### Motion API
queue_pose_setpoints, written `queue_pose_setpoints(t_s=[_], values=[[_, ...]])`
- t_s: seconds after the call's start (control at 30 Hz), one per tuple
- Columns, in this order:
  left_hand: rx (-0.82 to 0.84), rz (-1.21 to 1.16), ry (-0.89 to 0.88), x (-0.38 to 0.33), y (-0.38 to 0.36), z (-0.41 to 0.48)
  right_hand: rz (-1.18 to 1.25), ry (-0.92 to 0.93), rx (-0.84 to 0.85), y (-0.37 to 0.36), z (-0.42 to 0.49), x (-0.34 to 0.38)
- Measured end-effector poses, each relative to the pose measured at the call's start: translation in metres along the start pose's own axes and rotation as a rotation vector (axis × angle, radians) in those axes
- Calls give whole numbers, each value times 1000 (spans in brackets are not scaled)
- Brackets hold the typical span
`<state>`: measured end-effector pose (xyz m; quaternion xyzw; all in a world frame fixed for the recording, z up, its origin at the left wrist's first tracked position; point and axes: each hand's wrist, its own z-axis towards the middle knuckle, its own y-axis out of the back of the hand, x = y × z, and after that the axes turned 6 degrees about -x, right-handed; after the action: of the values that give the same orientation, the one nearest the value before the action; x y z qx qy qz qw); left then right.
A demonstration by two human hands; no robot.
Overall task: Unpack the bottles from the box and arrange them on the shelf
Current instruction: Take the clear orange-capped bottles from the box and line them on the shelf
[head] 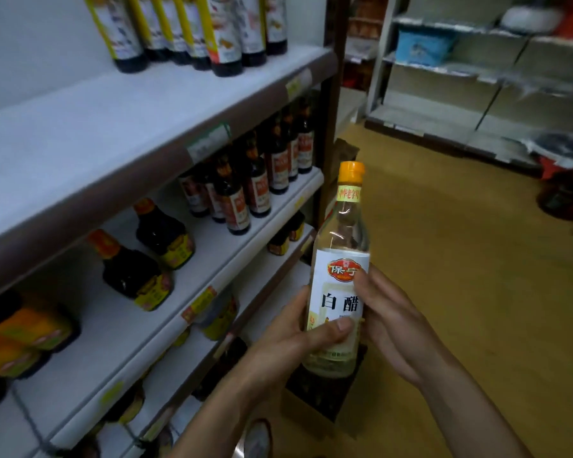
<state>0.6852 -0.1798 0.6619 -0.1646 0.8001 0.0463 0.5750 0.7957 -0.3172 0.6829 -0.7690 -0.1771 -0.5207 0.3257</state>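
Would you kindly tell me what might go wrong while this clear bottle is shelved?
The clear bottle is held round its label by the left hand and right hand; a slip could drop it onto the box below. The dark bottles stand crowded near the shelf edge, so it may knock one.

A bottle (pixel 339 276) is held upright at lower centre of the frame, with the left hand (pixel 291 338) on its left side, the right hand (pixel 387 322) on its right side, and a box (pixel 325 395) directly below it. The left half of the frame is occupied by a shelving unit (pixel 139 328); a row of bottles (pixel 225 34) is stood on its top shelf (pixel 113 120) at upper left, and further bottles (pixel 255 183) are ranged on the shelves beneath. A second shelving unit (pixel 444 104) is set at upper right, well apart across the floor (pixel 460 276).
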Motion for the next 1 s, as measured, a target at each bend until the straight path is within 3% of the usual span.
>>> queue_pose_setpoints(t_s=[0.43, 1.0], values=[[-252, -56, -277, -70, 74, -70, -140, 174, 343, -120, 22, 58], [-438, 9, -560, -148, 227, -147, -259, 403, 589, -316, 65, 90]])
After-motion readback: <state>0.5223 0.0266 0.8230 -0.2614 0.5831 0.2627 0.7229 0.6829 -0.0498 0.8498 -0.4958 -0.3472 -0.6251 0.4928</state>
